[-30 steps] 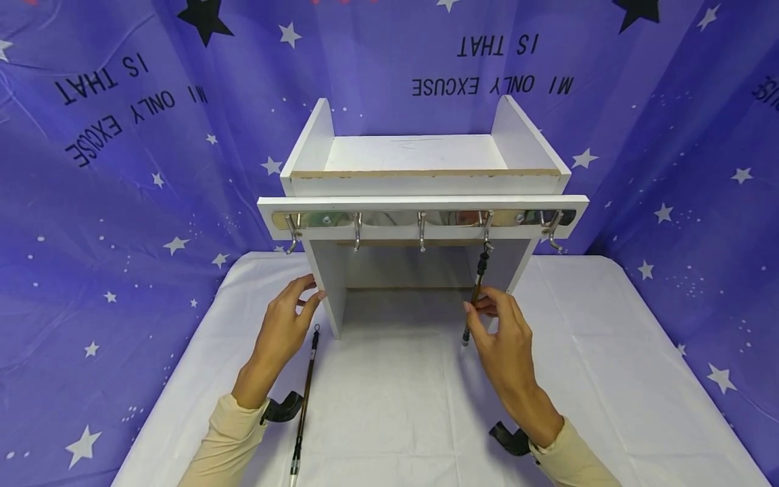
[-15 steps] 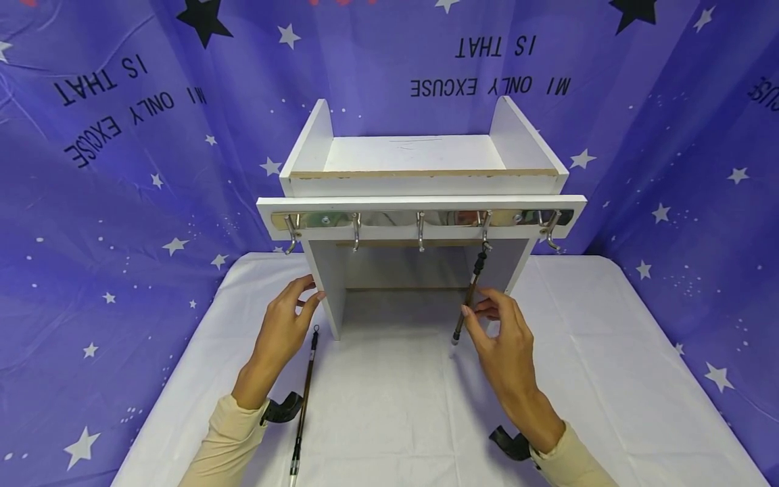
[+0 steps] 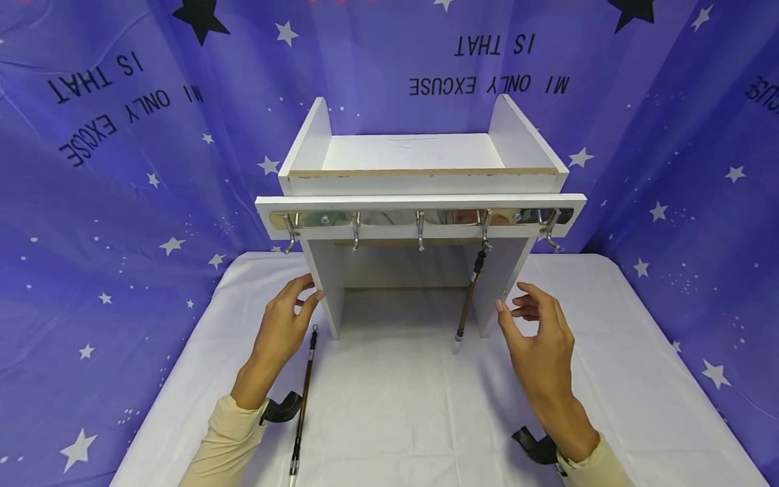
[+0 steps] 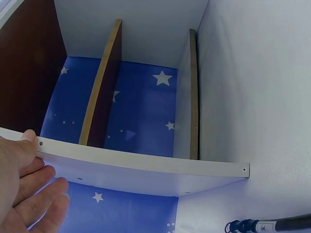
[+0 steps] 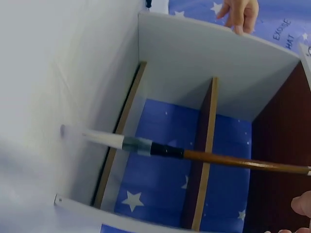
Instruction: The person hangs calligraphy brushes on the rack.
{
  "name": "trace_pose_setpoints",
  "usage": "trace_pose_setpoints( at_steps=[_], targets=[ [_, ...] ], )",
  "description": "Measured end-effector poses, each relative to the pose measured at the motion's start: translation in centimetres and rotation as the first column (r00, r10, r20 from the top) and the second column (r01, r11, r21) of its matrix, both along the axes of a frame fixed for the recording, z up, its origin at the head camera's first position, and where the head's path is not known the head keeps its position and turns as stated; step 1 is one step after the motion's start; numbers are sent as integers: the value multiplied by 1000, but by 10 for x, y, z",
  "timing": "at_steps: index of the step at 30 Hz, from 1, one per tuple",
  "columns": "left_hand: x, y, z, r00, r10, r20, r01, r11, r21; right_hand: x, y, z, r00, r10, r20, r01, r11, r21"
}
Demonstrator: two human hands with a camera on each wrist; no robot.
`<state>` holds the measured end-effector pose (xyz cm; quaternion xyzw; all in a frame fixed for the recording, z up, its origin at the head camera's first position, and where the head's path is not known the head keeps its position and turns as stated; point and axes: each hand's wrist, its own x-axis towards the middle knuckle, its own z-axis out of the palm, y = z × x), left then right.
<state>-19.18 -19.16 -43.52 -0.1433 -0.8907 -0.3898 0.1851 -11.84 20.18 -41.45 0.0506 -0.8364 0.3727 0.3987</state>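
Observation:
A calligraphy brush (image 3: 470,294) with a brown handle hangs by its loop from a metal hook (image 3: 487,226) of the white shelf unit. Its white bristles (image 5: 104,138) point down in front of the opening. My right hand (image 3: 541,345) is beside the right side panel (image 3: 502,281), thumb and fingers apart, holding nothing. With thumb and fingertips, my left hand (image 3: 282,328) touches the front edge of the left side panel (image 3: 325,294). A second brush (image 3: 306,399) lies on the white cloth close to my left wrist; its bristle end runs out of the head view.
Several other hooks line the mirrored strip on the front rail (image 3: 389,201). Above it sits an upper shelf (image 3: 414,152) with raised sides. White cloth (image 3: 389,406) covers the table, and a purple curtain (image 3: 122,237) with stars surrounds it.
My right hand has let go of the hanging brush and moved right, to the right side panel. The brush's lower end swung slightly left. My left hand stays put.

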Motion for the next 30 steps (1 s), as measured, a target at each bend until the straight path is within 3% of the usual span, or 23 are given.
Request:
trace_pose_setpoints(
  at_steps=[6,17,30],
  targets=[
    [-1,0,1,1000,0,-15,0,1000,-4,2,9,-1,999,-34,3,34,999,-11],
    [0,0,-1,1000,0,6,0,1000,3,6,26,-19,988,-75,133,68,996,57],
    [1,0,-1,1000,0,6,0,1000,15,12,45,-40,927,-122,355,66,984,166]
  ],
)
